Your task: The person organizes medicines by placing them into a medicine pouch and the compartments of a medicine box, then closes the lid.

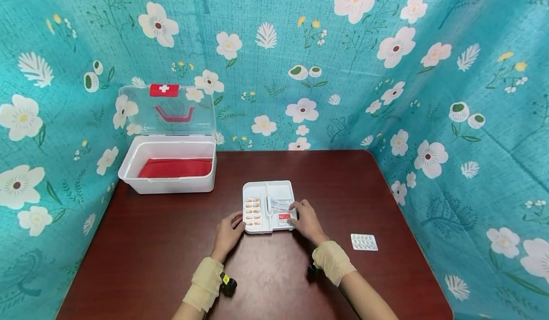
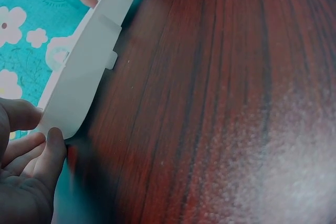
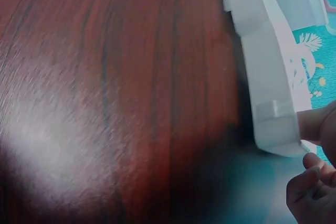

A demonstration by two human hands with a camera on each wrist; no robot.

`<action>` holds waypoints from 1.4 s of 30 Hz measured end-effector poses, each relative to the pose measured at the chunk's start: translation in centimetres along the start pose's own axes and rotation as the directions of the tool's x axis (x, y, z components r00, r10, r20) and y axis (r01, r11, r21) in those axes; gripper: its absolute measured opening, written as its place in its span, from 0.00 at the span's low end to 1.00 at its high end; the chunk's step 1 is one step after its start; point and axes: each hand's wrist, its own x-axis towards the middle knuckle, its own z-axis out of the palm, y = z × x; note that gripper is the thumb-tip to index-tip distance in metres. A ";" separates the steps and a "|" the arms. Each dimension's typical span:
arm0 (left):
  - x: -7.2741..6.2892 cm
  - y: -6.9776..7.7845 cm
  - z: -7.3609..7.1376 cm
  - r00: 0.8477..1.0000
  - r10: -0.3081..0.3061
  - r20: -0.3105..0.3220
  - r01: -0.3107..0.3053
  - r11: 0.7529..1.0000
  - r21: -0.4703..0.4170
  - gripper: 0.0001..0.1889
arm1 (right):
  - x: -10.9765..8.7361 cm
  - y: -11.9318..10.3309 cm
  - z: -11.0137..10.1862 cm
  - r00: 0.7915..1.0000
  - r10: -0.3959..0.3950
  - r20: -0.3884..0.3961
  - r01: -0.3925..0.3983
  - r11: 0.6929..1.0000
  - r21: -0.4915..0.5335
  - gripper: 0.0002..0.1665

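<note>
A white divided tray (image 1: pixel 257 190) with a raised centre handle (image 1: pixel 269 205) stands in the middle of the table. Its left side holds a blister pack of orange-and-white capsules (image 1: pixel 253 211). In the right side lie a clear packet (image 1: pixel 281 204) and a small red-and-white packet (image 1: pixel 284 216). My left hand (image 1: pixel 228 234) grips the tray's near left corner, thumb at the rim, as the left wrist view shows. At the right edge my right hand (image 1: pixel 308 221) holds the tray wall, with one digit reaching inside and other fingers curled outside.
A white first-aid box (image 1: pixel 171 185) stands at the back left, its clear lid (image 1: pixel 141 115) raised and red material (image 1: pixel 176 167) inside. A silver blister pack (image 1: pixel 364 242) lies on the dark wooden table (image 1: pixel 141 253) at the right. Floral curtain (image 1: pixel 266 91) hangs behind.
</note>
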 end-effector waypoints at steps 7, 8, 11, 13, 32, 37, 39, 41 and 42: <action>0.2 0.2 0.0 1.000 0.001 0.004 -0.001 1.000 -0.011 0.21 | 0.1 1.7 -1.5 0.993 -0.035 -0.116 0.040 0.998 0.042 0.16; 0.2 0.2 0.0 1.000 -0.001 0.006 0.001 1.000 -0.011 0.21 | 0.1 2.2 -2.1 0.991 -0.037 -0.130 0.044 0.998 0.044 0.16; 0.2 0.3 0.0 1.000 -0.005 0.008 0.005 1.000 -0.010 0.21 | -0.4 4.1 -4.2 0.991 -0.022 -0.129 0.026 0.999 0.031 0.18; 0.1 0.3 0.0 1.000 -0.006 0.011 0.006 1.000 -0.012 0.21 | -1.1 5.7 -5.9 0.995 -0.008 -0.103 0.010 1.000 0.013 0.20; -0.3 -0.5 0.2 1.000 0.022 0.005 -0.022 0.998 -0.050 0.21 | -11.1 16.4 -14.2 0.978 0.104 0.182 -0.067 0.978 -0.200 0.29; -0.1 -0.6 0.3 0.999 0.034 0.010 -0.033 0.999 -0.038 0.21 | -10.9 16.7 -13.5 0.962 0.201 0.183 -0.163 0.965 -0.205 0.18; -0.1 -0.6 0.4 1.000 0.025 0.009 -0.025 0.999 -0.038 0.21 | -10.4 16.7 -13.6 0.958 0.210 0.193 -0.167 0.962 -0.215 0.18; -0.1 -0.6 0.4 1.000 0.023 -0.003 -0.023 0.999 -0.034 0.21 | -9.8 16.7 -13.7 0.953 0.200 0.228 -0.151 0.965 -0.216 0.20; -0.1 -0.6 0.4 1.000 0.024 -0.009 -0.025 0.999 -0.031 0.21 | -9.6 16.7 -13.7 0.948 0.200 0.247 -0.148 0.966 -0.212 0.20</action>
